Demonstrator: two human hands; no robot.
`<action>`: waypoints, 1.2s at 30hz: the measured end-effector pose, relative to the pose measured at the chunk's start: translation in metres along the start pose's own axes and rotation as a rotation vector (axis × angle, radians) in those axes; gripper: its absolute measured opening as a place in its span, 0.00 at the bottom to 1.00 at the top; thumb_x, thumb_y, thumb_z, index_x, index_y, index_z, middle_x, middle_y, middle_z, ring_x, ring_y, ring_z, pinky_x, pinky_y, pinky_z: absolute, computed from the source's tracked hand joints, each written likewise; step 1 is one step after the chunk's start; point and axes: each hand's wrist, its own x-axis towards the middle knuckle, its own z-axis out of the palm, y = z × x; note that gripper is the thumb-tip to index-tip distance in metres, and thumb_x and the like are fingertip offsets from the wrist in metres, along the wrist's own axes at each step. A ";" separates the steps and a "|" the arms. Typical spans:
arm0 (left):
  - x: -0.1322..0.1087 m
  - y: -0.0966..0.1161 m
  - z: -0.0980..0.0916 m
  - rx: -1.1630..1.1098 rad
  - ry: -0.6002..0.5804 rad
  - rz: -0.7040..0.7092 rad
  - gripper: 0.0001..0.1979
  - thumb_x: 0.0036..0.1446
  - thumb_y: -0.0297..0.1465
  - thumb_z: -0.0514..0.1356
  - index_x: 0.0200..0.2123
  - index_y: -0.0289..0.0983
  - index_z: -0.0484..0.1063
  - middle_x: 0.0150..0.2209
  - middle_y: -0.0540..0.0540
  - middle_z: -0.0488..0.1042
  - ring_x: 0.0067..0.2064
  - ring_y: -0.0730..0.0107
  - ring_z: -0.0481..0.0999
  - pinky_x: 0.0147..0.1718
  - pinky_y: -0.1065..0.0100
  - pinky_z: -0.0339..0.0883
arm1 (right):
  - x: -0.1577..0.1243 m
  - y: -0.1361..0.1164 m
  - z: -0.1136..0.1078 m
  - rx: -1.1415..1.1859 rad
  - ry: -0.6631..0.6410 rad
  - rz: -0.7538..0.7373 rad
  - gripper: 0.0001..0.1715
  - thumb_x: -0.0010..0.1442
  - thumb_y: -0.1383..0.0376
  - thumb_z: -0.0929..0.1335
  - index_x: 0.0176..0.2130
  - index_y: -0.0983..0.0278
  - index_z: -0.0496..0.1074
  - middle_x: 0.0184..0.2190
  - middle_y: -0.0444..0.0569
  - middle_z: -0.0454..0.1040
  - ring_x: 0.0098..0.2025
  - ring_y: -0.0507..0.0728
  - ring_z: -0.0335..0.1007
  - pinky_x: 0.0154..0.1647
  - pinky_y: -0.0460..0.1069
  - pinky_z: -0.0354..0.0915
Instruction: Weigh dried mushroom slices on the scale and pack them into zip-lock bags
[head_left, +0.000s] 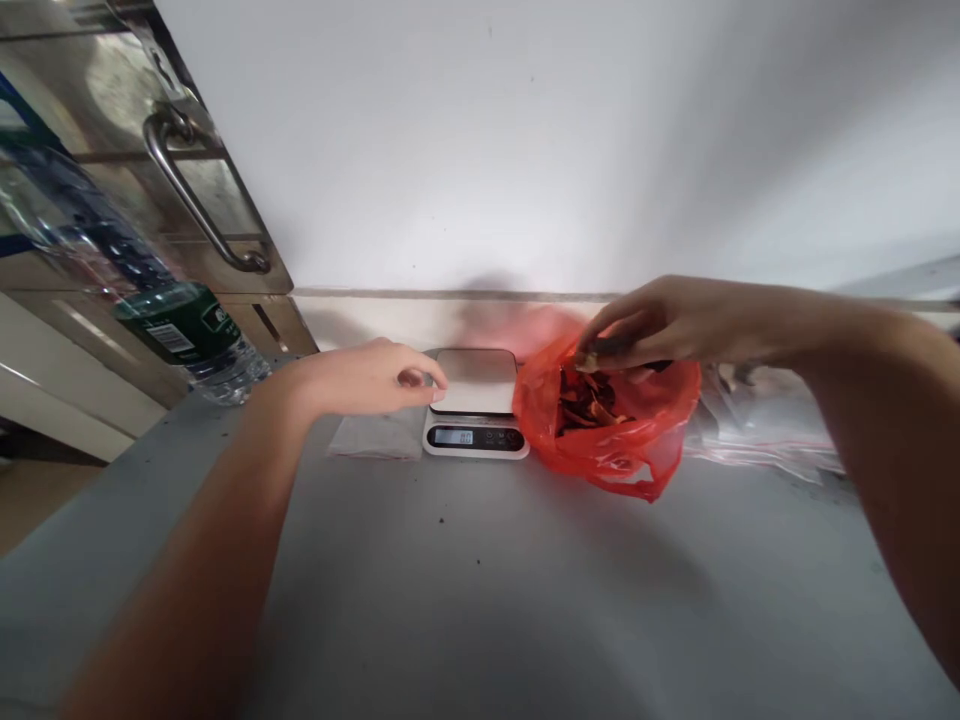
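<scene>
A small white kitchen scale (475,400) with a lit display stands on the grey counter near the back wall. My left hand (375,376) rests at the scale's left edge, fingers curled with the fingertips touching the platform. Right of the scale lies an open red plastic bag (611,425) holding dark dried pieces (589,400). My right hand (660,325) hovers over the bag's mouth, fingers pinched on some of those pieces.
A clear plastic water bottle (187,335) with a green label stands at the left. A steel cabinet door with a handle (196,195) is behind it. Clear plastic bags (757,425) lie at the right. A flat white packet (375,438) lies left of the scale.
</scene>
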 end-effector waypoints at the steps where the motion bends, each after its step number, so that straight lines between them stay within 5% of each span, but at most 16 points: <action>1: -0.001 -0.002 -0.001 -0.002 -0.005 -0.007 0.25 0.66 0.48 0.53 0.58 0.48 0.78 0.62 0.48 0.80 0.57 0.54 0.79 0.51 0.63 0.70 | 0.002 -0.006 -0.001 0.026 -0.002 -0.042 0.09 0.56 0.63 0.72 0.37 0.58 0.84 0.35 0.48 0.84 0.36 0.60 0.78 0.35 0.52 0.70; 5: -0.002 -0.009 -0.001 0.001 -0.031 -0.071 0.30 0.65 0.51 0.53 0.66 0.50 0.72 0.67 0.48 0.75 0.61 0.52 0.77 0.55 0.61 0.69 | 0.022 -0.044 0.014 0.107 -0.040 -0.120 0.14 0.58 0.65 0.72 0.45 0.59 0.83 0.41 0.48 0.85 0.39 0.58 0.78 0.38 0.51 0.69; 8: -0.001 -0.013 0.000 0.021 -0.058 -0.146 0.34 0.65 0.53 0.53 0.70 0.51 0.66 0.70 0.46 0.72 0.62 0.48 0.76 0.57 0.58 0.70 | 0.045 -0.064 0.039 0.075 -0.004 -0.118 0.22 0.56 0.76 0.69 0.47 0.60 0.81 0.44 0.48 0.84 0.37 0.54 0.77 0.36 0.49 0.67; 16: 0.002 -0.009 0.003 0.053 -0.094 -0.150 0.33 0.67 0.51 0.51 0.72 0.52 0.64 0.71 0.46 0.70 0.64 0.49 0.75 0.58 0.56 0.69 | 0.077 -0.064 0.086 -0.184 -0.059 -0.159 0.19 0.53 0.84 0.66 0.36 0.63 0.76 0.38 0.49 0.79 0.33 0.52 0.69 0.29 0.46 0.58; 25: 0.006 -0.002 0.005 0.064 -0.106 -0.109 0.30 0.67 0.49 0.52 0.67 0.46 0.69 0.68 0.42 0.74 0.58 0.50 0.78 0.47 0.63 0.70 | 0.049 -0.066 0.066 0.002 -0.077 -0.119 0.27 0.57 0.78 0.69 0.52 0.57 0.78 0.46 0.46 0.82 0.37 0.54 0.75 0.34 0.47 0.65; 30: 0.011 -0.005 0.009 0.079 -0.086 -0.098 0.22 0.67 0.47 0.54 0.57 0.45 0.75 0.61 0.41 0.78 0.48 0.55 0.80 0.41 0.64 0.68 | 0.026 -0.057 0.047 -0.098 0.140 -0.025 0.09 0.61 0.71 0.68 0.38 0.60 0.79 0.39 0.49 0.81 0.38 0.57 0.75 0.36 0.50 0.65; 36: 0.003 -0.003 0.004 0.091 -0.072 -0.138 0.19 0.66 0.44 0.53 0.52 0.44 0.76 0.55 0.43 0.80 0.45 0.55 0.79 0.38 0.63 0.67 | 0.016 -0.035 0.040 -0.330 -0.175 0.378 0.20 0.55 0.72 0.69 0.18 0.59 0.61 0.20 0.47 0.68 0.25 0.57 0.66 0.26 0.53 0.58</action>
